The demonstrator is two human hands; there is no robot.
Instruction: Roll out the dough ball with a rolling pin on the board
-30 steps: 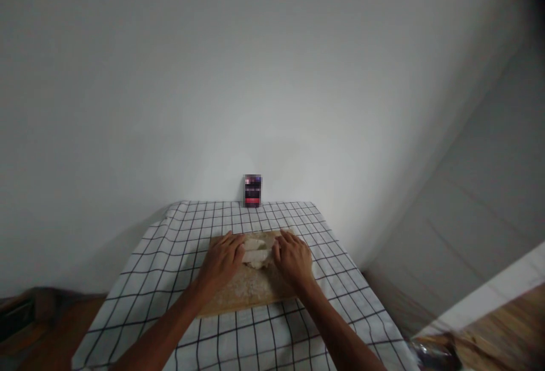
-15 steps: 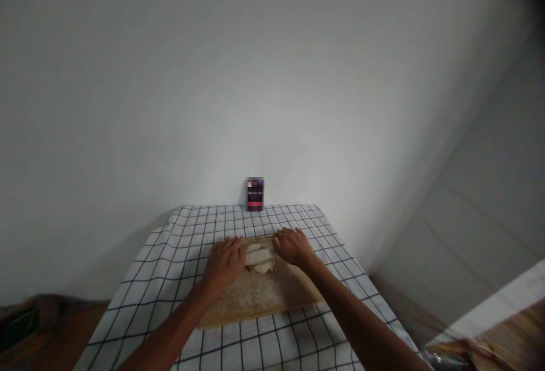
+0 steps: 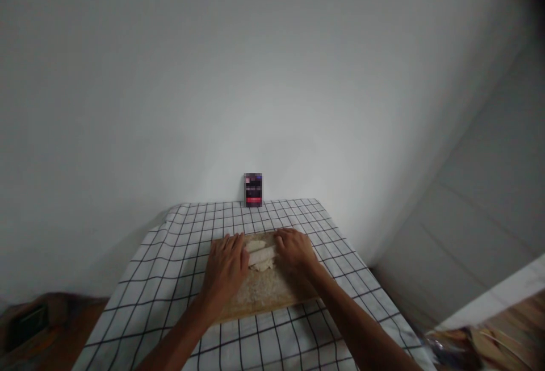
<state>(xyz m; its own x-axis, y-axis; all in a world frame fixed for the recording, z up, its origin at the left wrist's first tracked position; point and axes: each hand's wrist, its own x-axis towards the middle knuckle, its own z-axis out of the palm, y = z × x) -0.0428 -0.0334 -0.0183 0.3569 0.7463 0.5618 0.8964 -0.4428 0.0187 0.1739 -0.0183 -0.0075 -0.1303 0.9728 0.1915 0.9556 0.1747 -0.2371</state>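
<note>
A pale, floured rolling pin (image 3: 262,255) lies across a flattened piece of dough (image 3: 263,265), whose edges show on the near and far sides. My left hand (image 3: 227,263) is over the pin's left end, fingers bent forward over it and thumb against its inner side. At the other end my right hand (image 3: 294,249) is curled round the pin. Both hands cover the ends, so only the middle stretch is visible. Underneath is a flour-dusted wooden board (image 3: 251,300).
A white cloth with a dark grid (image 3: 255,340) covers the table. At its far edge a phone-like upright object (image 3: 253,190), blurred out, leans against the white wall (image 3: 272,92). Brownish clutter lies low at the left, and blurred items sit beyond the table at lower right.
My hands and the pin have shifted slightly on the board, and the pin slants a little more. The left hand's back is turned more toward me. The whole view has moved slightly.
</note>
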